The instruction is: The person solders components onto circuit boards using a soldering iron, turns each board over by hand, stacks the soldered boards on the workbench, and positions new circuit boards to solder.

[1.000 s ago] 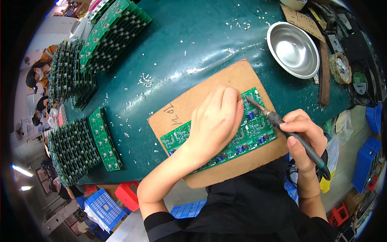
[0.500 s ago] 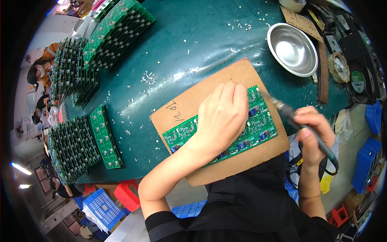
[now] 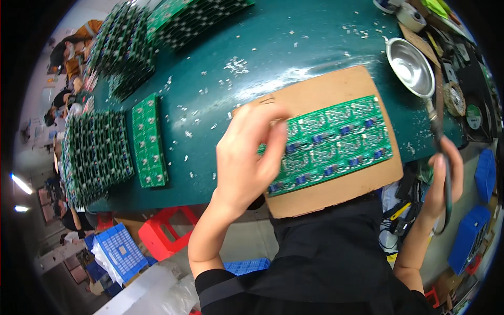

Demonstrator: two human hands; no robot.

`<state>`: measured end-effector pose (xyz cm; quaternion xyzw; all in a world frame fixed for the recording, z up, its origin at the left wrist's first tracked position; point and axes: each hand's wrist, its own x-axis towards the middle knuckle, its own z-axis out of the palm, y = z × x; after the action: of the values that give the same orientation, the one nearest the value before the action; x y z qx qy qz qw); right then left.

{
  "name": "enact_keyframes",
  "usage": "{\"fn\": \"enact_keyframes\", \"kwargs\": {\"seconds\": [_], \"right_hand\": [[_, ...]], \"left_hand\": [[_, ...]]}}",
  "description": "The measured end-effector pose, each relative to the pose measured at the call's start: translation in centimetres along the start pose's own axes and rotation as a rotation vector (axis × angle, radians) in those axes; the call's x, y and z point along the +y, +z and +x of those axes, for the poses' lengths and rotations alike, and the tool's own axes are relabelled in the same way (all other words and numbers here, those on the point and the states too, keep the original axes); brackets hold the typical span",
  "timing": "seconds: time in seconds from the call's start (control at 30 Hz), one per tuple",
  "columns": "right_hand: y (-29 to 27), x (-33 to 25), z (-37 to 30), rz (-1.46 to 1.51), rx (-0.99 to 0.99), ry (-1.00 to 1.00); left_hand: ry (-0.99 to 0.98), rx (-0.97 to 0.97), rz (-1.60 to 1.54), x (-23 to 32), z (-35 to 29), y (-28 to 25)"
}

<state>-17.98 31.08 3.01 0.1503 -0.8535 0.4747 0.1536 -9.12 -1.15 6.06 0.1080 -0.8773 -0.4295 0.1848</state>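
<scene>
A green circuit board panel (image 3: 336, 142) with blue parts lies on a piece of brown cardboard (image 3: 336, 197) at the table's front edge. Over the board's left end is my left hand (image 3: 247, 152), its fingers curled and smeared by motion. Whether anything sits between its thumb and forefinger cannot be made out. At the far right, my right hand (image 3: 446, 176) grips a soldering iron (image 3: 440, 134) by its dark handle. The iron points away from me, its metal end close to the steel bowl (image 3: 412, 68) and off the board.
Stacks of green boards (image 3: 97, 157) stand at the left, with a single board (image 3: 148, 142) leaning beside them. Tiny pale parts (image 3: 236, 65) are scattered over the green table (image 3: 210, 115). A tape roll (image 3: 454, 98) lies at the right. A red stool (image 3: 163, 233) and blue crates (image 3: 121, 252) are below.
My left hand has come off the board's middle toward its left end. The soldering iron has swung away from the board toward the bowl. The whole view has shifted and turned.
</scene>
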Motion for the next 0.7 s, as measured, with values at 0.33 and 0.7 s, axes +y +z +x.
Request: {"fn": "enact_keyframes", "kwargs": {"seconds": [0.33,0.7], "right_hand": [[8.3,-10.1,-5.7,0.477,-0.614,-0.368],[10.1,-10.8,-6.5,0.393,-0.609,-0.404]], "left_hand": [[0.259,-0.104,0.109,-6.5,-6.7,-3.4],[0.403,0.005,0.196,-7.6,-6.4,-2.0]]}}
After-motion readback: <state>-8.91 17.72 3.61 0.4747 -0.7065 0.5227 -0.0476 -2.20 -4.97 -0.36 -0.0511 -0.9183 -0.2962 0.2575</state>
